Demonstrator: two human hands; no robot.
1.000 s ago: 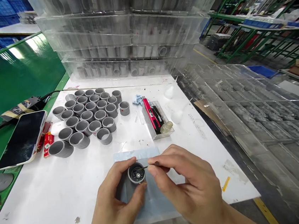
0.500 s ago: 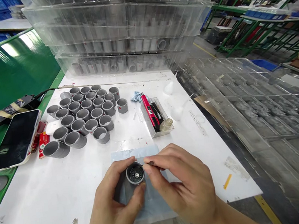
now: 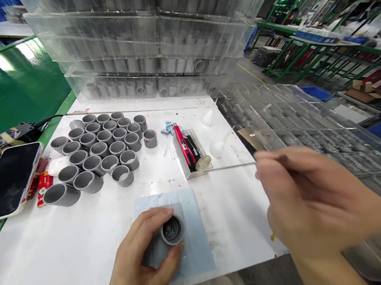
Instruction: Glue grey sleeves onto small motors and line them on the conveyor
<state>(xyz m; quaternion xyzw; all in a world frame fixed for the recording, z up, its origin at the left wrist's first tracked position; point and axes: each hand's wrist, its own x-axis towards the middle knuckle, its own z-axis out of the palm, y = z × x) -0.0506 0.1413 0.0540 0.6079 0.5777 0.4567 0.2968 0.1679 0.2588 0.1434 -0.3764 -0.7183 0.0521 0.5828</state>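
Observation:
My left hand curls its thumb and fingers round a grey cylindrical housing, whose open top faces up. Dark round parts show inside the housing. Beneath it lies a light blue sheet with a clear film on top. Off to the right, my right hand, blurred by motion, pinches a thin metal rod with a dark end. The rod points left, its tip near the front of a small clear box. That box holds a red and black pen-like tool and pale rings.
Many grey cylinders stand at the left of the white table, beside a phone. Small white bottles stand right of the box. Clear trays of cylinders are stacked behind; more clear trays lie at the right.
My right hand has moved right, away from the housing, with the rod now showing at length. My left hand still holds the housing on the sheet. The view has shifted slightly.

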